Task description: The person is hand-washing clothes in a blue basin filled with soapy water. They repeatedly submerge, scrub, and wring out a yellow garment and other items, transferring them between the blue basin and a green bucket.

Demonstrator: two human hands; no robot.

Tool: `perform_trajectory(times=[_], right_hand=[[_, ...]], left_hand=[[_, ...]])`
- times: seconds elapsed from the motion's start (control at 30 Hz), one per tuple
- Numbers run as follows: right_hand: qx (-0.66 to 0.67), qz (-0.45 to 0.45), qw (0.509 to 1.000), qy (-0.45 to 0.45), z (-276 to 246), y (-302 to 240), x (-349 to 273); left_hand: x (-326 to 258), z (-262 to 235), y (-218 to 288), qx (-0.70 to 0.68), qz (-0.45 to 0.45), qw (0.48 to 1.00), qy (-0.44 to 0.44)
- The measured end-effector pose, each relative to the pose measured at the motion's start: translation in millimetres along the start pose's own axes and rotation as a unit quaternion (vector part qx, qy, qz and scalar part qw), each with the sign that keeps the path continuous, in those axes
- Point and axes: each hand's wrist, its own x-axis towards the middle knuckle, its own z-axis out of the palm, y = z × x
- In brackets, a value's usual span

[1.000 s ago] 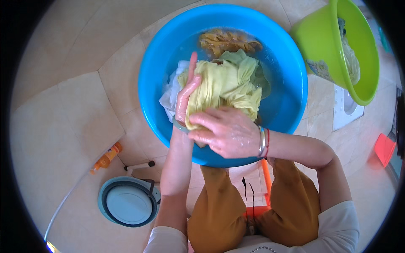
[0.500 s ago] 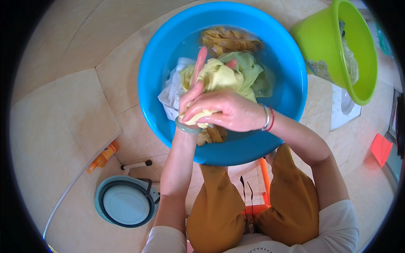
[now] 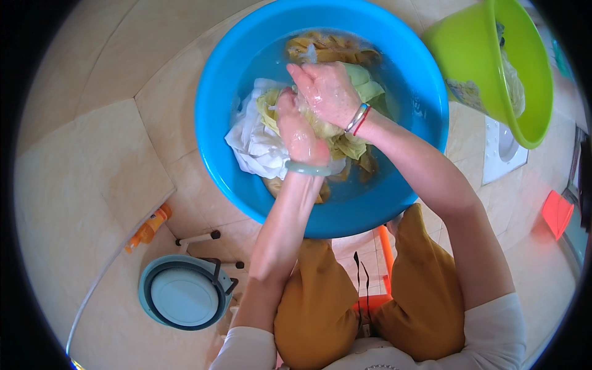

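In a large round blue basin (image 3: 211, 74) of cloudy water, my left hand (image 3: 300, 131) and my right hand (image 3: 330, 94) press close together over a wet pale yellow cloth (image 3: 350, 148). The left one, a jade-green bangle at its wrist, has its fingers closed round part of it. Curled over the cloth's far side are the right fingers; their tips are partly hidden. A white cloth (image 3: 254, 143) lies bunched on the left. Light green fabric (image 3: 365, 85) spreads on the right, and a mustard-brown garment (image 3: 336, 44) soaks at the far side.
A lime-green bucket (image 3: 450, 46) with things inside stands far right, beside a white floor fixture (image 3: 501, 151). To the left are a grey-blue collapsible basin (image 3: 185, 297), an orange bottle (image 3: 148, 229) and a hose (image 3: 105, 271). An orange stool (image 3: 374, 302) is beneath me.
Both hands have moved down among the clothes, the right one farther forward. The yellow cloth has been lowered and bunched between them. The white cloth is more spread out.
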Motion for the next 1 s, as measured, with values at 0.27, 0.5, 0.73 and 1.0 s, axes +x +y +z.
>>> perform_trajectory(times=[0.27, 0.5, 0.73, 1.0], right_hand=[[-0.03, -0.018, 0.999, -0.015, 0.6, -58.9, -45.5], [-0.005, 0.012, 1.0, -0.016, 11.9, 9.4, -21.3], [-0.034, 0.036, 0.999, 0.009, 8.2, -8.8, -31.0], [0.08, 0.03, 0.996, 0.015, 8.5, 0.2, -31.5]], left_hand=[[5.5, -28.4, 17.3, 0.183, 0.03, 0.98, -0.064], [-1.1, -16.6, -0.1, 0.006, -0.031, 0.999, -0.032], [10.5, -25.2, 1.7, 0.231, 0.05, 0.972, 0.004], [-10.1, -12.1, -1.3, 0.069, -0.043, 0.996, 0.043]])
